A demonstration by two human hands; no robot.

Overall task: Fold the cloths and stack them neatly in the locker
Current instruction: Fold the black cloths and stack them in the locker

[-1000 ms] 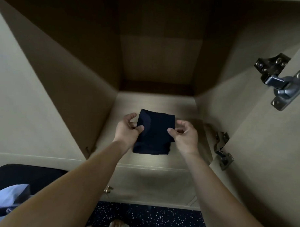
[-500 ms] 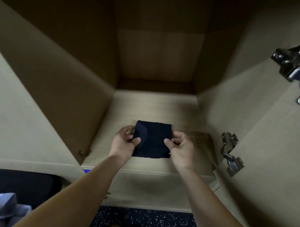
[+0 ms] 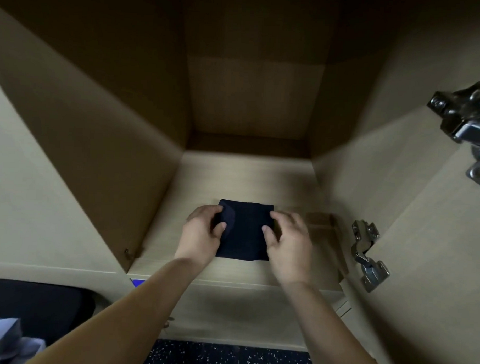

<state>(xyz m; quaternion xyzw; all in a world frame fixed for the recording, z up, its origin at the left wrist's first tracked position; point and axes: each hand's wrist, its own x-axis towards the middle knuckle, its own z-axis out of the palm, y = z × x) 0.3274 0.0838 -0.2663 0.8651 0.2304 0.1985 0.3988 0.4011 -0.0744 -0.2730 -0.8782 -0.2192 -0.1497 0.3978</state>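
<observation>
Cloth (image 3: 245,231), dark and folded to a square, sits low on the locker shelf (image 3: 247,176), close to the front edge and about midway between the side walls. Both hands are on it! At the cloth's 9 o'clock the left hand (image 3: 201,235) grips the left edge, thumb pressed on top, fingers curled round the far corner. At 3 o'clock the right hand (image 3: 291,243) pinches the right edge, thumb on top and fingers bent down at the side. Bare forearms run in from 6 o'clock. Moving outward: the locker (image 3: 104,139) is pale wood, its back panel in shadow at 12 o'clock. Past the right hand at 3 o'clock, a metal hinge (image 3: 367,254) sits on the open door, and a second hinge (image 3: 467,119) is up at 2 o'clock. At 7 o'clock there's a small blue tag (image 3: 138,282) below the shelf edge, then a black seat (image 3: 33,302) with a pale blue garment (image 3: 2,339) on it. Dark speckled floor (image 3: 227,358) at 6 o'clock
</observation>
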